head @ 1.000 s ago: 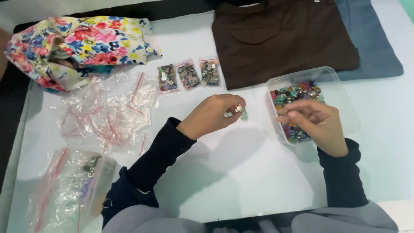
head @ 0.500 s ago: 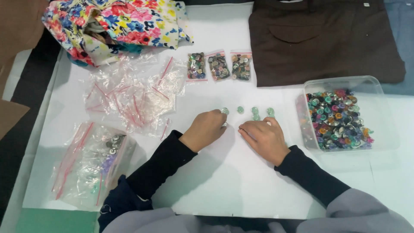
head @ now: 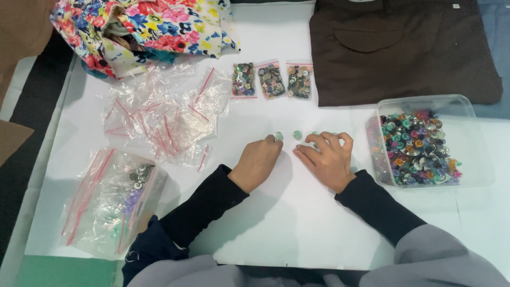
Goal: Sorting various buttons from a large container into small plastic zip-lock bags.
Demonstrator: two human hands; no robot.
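A short row of small green buttons lies on the white table; one button sits free between my hands. My left hand is curled, its fingertips pinching the leftmost green button against the table. Palm down just to the right, my right hand has its fingers spread over the other buttons of the row and grips nothing. A clear plastic tub full of mixed coloured buttons stands right of my right hand.
Three small zip bags of buttons lie at the back centre. A heap of empty zip bags and a larger bag of buttons are on the left. Floral fabric and a brown garment lie at the back.
My right hand left the tub and came down to the table beside my left hand. Green buttons now lie in a row. The view has shifted, so everything sits further right.
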